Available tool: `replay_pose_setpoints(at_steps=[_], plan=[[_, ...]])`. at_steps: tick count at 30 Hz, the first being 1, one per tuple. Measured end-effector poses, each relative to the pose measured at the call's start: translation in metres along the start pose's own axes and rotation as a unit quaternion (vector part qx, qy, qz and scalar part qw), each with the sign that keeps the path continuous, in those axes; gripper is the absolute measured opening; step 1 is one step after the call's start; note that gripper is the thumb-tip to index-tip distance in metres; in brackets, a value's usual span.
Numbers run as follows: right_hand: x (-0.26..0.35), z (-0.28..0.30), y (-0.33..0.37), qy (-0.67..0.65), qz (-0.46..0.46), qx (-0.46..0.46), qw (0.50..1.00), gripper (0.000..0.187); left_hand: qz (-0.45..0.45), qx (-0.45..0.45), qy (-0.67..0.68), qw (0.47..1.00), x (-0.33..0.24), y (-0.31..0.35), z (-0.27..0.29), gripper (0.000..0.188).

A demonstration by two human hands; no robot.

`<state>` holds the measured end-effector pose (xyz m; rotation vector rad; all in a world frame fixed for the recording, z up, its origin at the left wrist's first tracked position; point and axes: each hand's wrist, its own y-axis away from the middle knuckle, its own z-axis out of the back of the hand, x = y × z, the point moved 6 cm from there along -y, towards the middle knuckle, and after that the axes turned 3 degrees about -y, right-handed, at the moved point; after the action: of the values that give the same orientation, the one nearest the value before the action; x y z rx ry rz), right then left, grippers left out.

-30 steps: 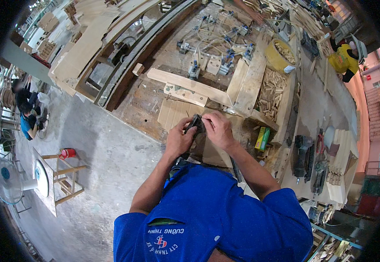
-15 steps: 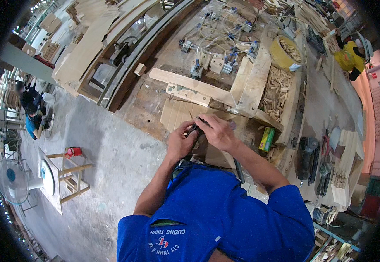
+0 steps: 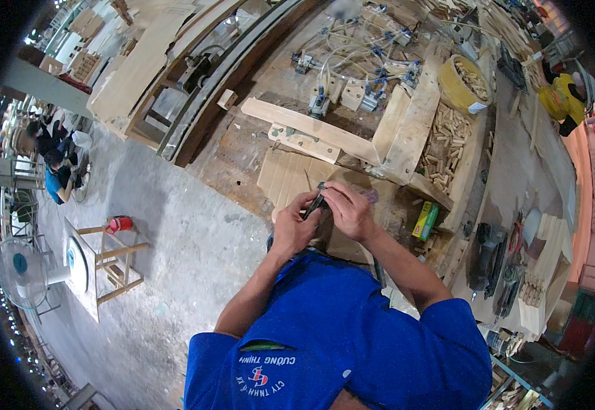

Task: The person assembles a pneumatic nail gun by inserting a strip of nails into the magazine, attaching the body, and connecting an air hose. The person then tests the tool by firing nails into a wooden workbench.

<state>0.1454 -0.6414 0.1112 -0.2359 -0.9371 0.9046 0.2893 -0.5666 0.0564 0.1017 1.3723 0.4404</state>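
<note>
One dark, narrow object is lying between both hands' fingers; the left hand is gripping its body, while the right hand is bending its fingers over the upper end (whether pinching, I cannot tell). It is looking stiff, fairly light; mid-body is probably offering the surest hold. Right of the fingers, one green-yellow box is resting; farther ahead-right, one yellow tub.

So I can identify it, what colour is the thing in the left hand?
Black or very dark: the held thing, in the head view.
</note>
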Motion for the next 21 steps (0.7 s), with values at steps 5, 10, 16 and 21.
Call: replay_pose_setpoints(at_steps=[5,10,16,21], plan=[[-0.003,0.008,0.015,0.006,-0.028,-0.013,0.999,0.014,-0.014,-0.006,0.019,1.0,0.003,0.004,-0.007,0.044],[-0.009,0.027,0.05,0.026,-0.125,-0.019,0.992,0.012,-0.011,-0.009,0.039,0.999,-0.001,0.01,-0.008,0.043],[-0.016,0.082,0.081,0.014,-0.285,-0.048,0.957,0.009,-0.012,0.0,0.049,0.999,0.005,0.011,-0.006,0.045],[-0.005,0.14,0.091,0.068,-0.452,-0.071,0.886,0.015,-0.012,0.009,0.006,1.0,-0.008,-0.006,-0.004,0.048]])
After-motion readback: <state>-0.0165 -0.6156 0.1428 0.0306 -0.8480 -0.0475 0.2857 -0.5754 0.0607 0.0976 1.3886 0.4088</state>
